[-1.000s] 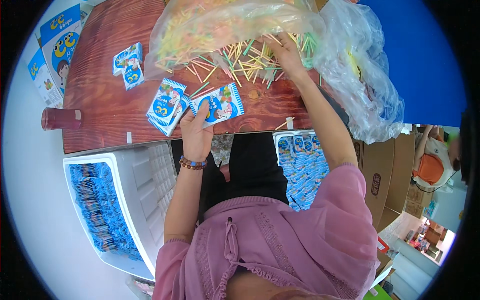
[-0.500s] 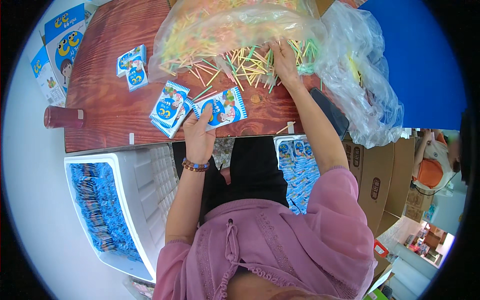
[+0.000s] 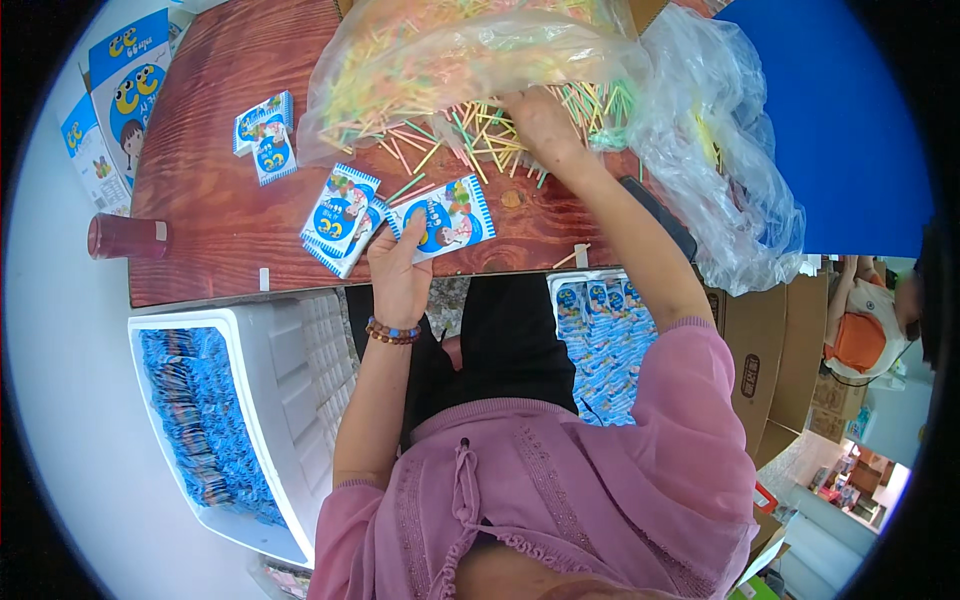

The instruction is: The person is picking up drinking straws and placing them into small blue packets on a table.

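Observation:
My left hand (image 3: 401,262) holds a flat blue-and-white packet (image 3: 456,216) by its lower left part, thumb on top, at the table's front edge. Just left of it, partly under the same hand, lie a few similar packets (image 3: 340,212) overlapping one another. My right hand (image 3: 543,128) reaches into a heap of thin pink, yellow and green sticks (image 3: 487,130) at the mouth of a clear plastic bag (image 3: 420,60). Its fingertips are hidden among the sticks and under the bag's edge, so I cannot see what they hold.
More packets (image 3: 266,140) lie farther left on the red-brown wooden table (image 3: 215,215), near a dark red cup (image 3: 128,236). Crumpled clear plastic (image 3: 715,150) and a black phone (image 3: 660,215) lie right. Below stand white foam boxes (image 3: 285,400) of packets and cardboard cartons (image 3: 760,350).
My right hand has moved left and deeper among the sticks, its fingers now less visible. The left hand keeps its grip on the packet in nearly the same place.

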A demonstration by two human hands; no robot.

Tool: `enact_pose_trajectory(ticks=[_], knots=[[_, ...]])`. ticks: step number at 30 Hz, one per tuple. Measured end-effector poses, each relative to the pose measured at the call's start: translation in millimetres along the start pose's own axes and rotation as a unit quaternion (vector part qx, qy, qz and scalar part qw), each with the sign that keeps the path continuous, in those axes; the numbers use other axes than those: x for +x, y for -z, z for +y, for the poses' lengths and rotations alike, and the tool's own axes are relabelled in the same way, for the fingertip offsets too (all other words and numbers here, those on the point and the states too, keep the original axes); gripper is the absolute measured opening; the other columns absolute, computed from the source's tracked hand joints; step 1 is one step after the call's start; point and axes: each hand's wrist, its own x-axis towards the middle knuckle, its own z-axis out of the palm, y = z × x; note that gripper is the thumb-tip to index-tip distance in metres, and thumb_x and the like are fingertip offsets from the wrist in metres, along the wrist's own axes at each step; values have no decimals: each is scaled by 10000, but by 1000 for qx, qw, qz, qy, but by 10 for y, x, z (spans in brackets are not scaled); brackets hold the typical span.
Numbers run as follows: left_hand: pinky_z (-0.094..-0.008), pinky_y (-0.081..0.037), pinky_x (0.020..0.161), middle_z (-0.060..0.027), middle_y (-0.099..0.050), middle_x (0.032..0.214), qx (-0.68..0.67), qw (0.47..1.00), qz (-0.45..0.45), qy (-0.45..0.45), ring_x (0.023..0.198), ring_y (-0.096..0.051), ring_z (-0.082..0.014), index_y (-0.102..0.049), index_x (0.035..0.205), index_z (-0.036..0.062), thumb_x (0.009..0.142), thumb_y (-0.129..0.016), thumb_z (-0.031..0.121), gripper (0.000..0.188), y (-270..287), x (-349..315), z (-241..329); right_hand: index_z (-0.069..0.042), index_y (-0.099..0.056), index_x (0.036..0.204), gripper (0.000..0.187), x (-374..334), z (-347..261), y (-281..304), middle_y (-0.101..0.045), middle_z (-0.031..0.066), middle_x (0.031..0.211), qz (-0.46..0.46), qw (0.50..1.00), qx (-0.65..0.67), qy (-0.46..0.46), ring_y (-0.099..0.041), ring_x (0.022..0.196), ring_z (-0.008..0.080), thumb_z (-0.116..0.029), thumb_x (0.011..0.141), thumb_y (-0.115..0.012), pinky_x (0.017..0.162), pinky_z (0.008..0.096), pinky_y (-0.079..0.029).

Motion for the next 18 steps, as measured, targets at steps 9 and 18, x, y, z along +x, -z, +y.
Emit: enact_pose_trajectory(ticks=[9, 18], knots=[[-283, -532, 798, -42, -665, 982, -5, 1000, -16, -6, 877, -632, -105, -638, 991, 8, 902, -605, 59, 108, 47, 1, -13, 20, -625, 1041, 329, -25, 270, 450, -638, 194, 988, -30, 942, 313, -118, -633, 904, 298, -276, 909, -567, 782, 369, -484], [-293, -536, 797, -61, -661, 1012, -15, 1000, -12, -4, 901, -634, -121, -629, 1026, -1, 902, -594, 36, 134, 70, 26, -38, 35, -597, 984, 339, -46, 264, 334, -613, 227, 982, -123, 990, 61, -23, -571, 975, 378, -231, 775, -621, 850, 425, -460]])
